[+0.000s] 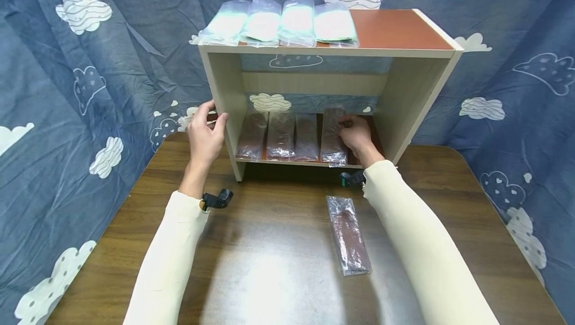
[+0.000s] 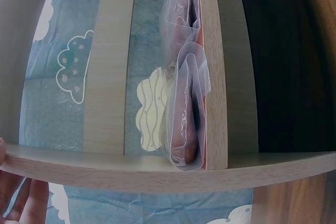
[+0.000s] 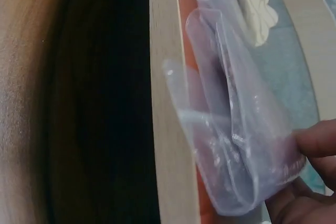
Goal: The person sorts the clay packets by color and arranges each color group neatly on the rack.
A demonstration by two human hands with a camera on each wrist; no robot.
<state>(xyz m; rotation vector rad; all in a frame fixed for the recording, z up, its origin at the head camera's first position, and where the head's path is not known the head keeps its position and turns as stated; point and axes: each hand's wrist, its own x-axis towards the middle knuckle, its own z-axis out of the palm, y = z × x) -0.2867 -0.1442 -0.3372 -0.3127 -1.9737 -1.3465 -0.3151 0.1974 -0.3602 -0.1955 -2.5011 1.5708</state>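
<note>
A small wooden shelf unit [image 1: 422, 90] stands on the table, with a row of brown packets in clear plastic lying on its lower board. My left hand [image 1: 205, 134] grips the front edge of the left side panel [image 1: 218, 95]; its fingers [image 2: 34, 203] show by that panel in the left wrist view. Inside the unit, my right hand [image 1: 357, 136] pinches the rightmost brown packet [image 1: 333, 140] by its right side. The plastic of this packet [image 3: 247, 145] sticks out past the board's front edge. To its left lie three more brown packets [image 1: 307, 138].
Another brown packet [image 1: 349, 235] lies on the wooden table [image 1: 269, 205] below my right wrist. Several pale packets [image 1: 296, 20] are lined up on the unit's red-brown top [image 1: 395, 28]. A blue cloud-patterned curtain [image 1: 148, 40] hangs behind and at both sides.
</note>
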